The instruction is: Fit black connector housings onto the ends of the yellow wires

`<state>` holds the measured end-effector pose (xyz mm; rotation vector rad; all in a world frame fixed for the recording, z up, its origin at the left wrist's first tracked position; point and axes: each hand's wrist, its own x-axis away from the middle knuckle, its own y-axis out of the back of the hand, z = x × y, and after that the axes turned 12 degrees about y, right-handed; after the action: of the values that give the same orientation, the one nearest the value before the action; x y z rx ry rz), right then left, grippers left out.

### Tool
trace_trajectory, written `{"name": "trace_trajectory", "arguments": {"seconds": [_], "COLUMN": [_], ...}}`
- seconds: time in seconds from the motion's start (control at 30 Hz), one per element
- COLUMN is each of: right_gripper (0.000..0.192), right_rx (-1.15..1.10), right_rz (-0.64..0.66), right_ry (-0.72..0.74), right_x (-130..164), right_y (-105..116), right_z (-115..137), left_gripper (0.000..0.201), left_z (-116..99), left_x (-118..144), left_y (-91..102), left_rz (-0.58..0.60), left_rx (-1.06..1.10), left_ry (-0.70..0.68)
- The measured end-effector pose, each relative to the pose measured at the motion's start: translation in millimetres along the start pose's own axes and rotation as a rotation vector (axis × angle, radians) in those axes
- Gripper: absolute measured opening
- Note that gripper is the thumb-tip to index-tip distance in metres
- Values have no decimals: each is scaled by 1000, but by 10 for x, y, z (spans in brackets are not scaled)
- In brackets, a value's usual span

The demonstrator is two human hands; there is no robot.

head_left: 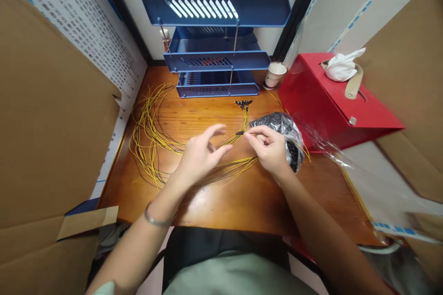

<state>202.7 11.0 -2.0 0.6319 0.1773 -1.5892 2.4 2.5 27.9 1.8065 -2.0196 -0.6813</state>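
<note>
- Right hand (272, 147) hovers over the wooden desk (242, 198), thumb and forefinger pinched shut on the end of a thin yellow wire (232, 137) where a tiny black connector (239, 133) sits; the other fingers curl loosely.
- Left hand (200, 154) is just left of that pinch, fingers spread and half open, holding nothing that I can make out; its fingertips come close to the same wire. A thin metal bangle (155, 221) circles that wrist.
- Yellow wires (152, 147) lie in a loose, looping bundle on the desk, left of the hands, with more strands running under the hands in a flat sheaf.
- Beyond the hands, a fan of wire ends tipped with small black connectors (244, 103) lies on the glossy wood.
- Crinkled clear plastic bag (287, 133) of small black parts sits touching the right hand's far side.
- Red box (328, 101), smooth and angular, stands right of the bag, a crumpled white tissue (342, 66) on top.
- Blue slotted tray rack (214, 32) stands at the desk's back edge, a paper cup (276, 74) beside it.
- Brown cardboard sheets (44, 124) wall both sides of the desk.
</note>
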Motion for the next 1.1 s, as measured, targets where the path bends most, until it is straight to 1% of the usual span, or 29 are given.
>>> {"name": "trace_trajectory", "arguments": {"seconds": [0.03, 0.07, 0.1, 0.13, 0.17, 0.2, 0.3, 0.37, 0.47, 0.53, 0.57, 0.67, 0.77, 0.87, 0.93, 1.0, 1.1], "right_gripper": [15, 15, 14, 14, 14, 13, 13, 14, 14, 13, 13, 12, 12, 12, 12, 13, 13], "right_rx": [1, 8, 22, 40, 60, 79, 107, 107, 104, 106, 109, 127, 144, 160, 170, 176, 180], "right_rz": [-16, -24, -28, -27, -20, -6, 55, 65, 39, 28, 22, 10, 10, 23, 37, 46, 43], "right_ry": [0, 2, 6, 12, 20, 28, 49, 53, 59, 74, 84, 108, 117, 127, 141, 153, 169], "right_x": [18, 34, 50, 65, 78, 90, 120, 138, 162, 174, 178, 181, 175, 172, 170, 168, 159], "right_y": [-2, -9, -20, -34, -49, -64, -102, -114, -114, -105, -100, -89, -86, -83, -80, -78, -74], "right_z": [-3, -4, -4, -5, -7, -11, -42, -72, -107, -115, -115, -109, -115, -132, -140, -141, -134], "left_gripper": [51, 53, 46, 35, 27, 22, 22, 23, 26, 32, 31, 17, 26, 31, 30, 33, 45], "left_z": [46, 86, 119, 147, 173, 200, 288, 339, 383, 402, 411, 439, 444, 424, 409, 400, 394], "left_x": [-159, -271, -339, -372, -378, -367, -315, -297, -292, -290, -289, -289, -291, -281, -268, -258, -257], "left_y": [-18, -52, -97, -146, -193, -235, -303, -309, -300, -302, -307, -328, -344, -350, -353, -356, -363], "left_rz": [34, 106, 155, 173, 173, 149, 69, 63, 76, 80, 77, 53, 39, 65, 109, 144, 166], "left_rx": [34, 64, 86, 99, 111, 128, 213, 266, 317, 329, 324, 278, 273, 328, 399, 477, 577], "left_ry": [-34, -87, -146, -200, -233, -247, -198, -156, -130, -102, -89, -87, -102, -75, -46, -8, 60]}}
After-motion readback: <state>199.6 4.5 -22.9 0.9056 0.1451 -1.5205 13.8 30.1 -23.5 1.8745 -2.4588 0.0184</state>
